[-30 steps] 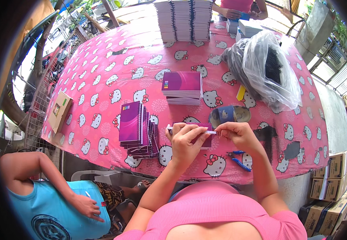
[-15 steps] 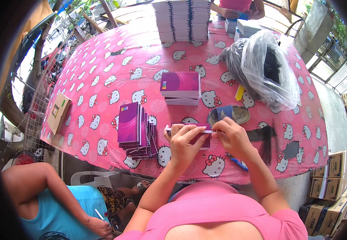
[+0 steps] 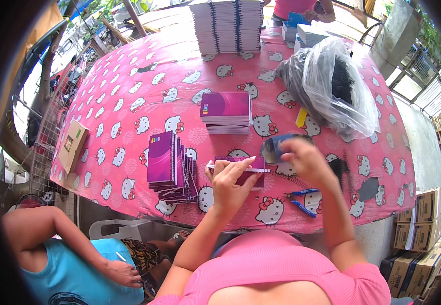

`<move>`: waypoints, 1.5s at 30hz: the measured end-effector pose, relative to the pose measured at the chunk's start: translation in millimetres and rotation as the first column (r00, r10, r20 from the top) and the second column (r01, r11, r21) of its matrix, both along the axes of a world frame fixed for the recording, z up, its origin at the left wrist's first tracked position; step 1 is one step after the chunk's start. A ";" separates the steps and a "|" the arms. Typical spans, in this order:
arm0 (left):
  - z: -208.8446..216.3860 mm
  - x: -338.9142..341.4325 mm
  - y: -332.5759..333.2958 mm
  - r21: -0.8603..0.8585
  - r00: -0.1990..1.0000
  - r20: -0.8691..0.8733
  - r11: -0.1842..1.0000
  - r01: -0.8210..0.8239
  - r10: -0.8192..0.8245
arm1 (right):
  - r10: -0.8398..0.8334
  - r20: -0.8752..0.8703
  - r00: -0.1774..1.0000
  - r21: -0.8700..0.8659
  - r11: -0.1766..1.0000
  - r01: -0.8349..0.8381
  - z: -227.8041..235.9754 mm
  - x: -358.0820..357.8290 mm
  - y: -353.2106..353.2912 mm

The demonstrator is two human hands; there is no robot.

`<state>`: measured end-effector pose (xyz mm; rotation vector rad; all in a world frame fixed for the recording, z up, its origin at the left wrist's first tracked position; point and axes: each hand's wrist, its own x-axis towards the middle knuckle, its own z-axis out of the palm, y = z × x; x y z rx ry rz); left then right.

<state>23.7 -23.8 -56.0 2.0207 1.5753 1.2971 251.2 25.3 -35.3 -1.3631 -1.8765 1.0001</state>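
Note:
My left hand (image 3: 230,183) is closed on a small notebook (image 3: 257,171), whose white page edge is turned up between thumb and fingers. A purple cover (image 3: 255,181) shows beneath it on the table. My right hand (image 3: 304,160) is off the notebook, just right of it, smeared by motion, so its grip is unclear. Below that hand lie blue-handled cutters (image 3: 303,207). A thin dark wire coil (image 3: 289,178) stretches between the notebook and my right hand. Behind the right hand is a blue patterned item (image 3: 274,148), partly covered.
Purple spiral notebooks (image 3: 162,157) are stacked at left, with another purple stack (image 3: 225,109) farther back. A tall notebook pile (image 3: 225,28) stands at the far side. A plastic bag (image 3: 332,91) holds dark coils. One person (image 3: 78,264) sits at left; another person (image 3: 307,12) handles blue books across the table.
My right hand has left the notebook's edge and moved right, uncovering the cutters. My left hand keeps its hold. The seated person's hand has shifted slightly.

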 end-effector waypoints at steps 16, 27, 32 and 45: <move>3.4 12.3 14.6 0.101 0.999 0.032 0.994 0.038 -0.042 | 0.084 0.208 0.975 0.040 0.995 -0.094 -15.4 33.1 42.2; 7.6 -9.6 9.7 0.009 0.989 0.148 1.000 -0.021 0.019 | 0.193 -0.250 0.949 0.041 0.981 -0.189 -9.5 6.8 43.8; -23.0 -23.0 3.6 -0.164 0.643 0.765 0.976 0.142 0.035 | 0.335 -0.288 0.897 0.051 0.941 -0.335 8.0 -7.9 49.5; -30.2 -37.0 5.7 -0.160 0.566 0.824 0.964 0.211 0.013 | 0.408 -0.228 0.884 0.004 0.908 -0.418 5.7 -33.4 66.3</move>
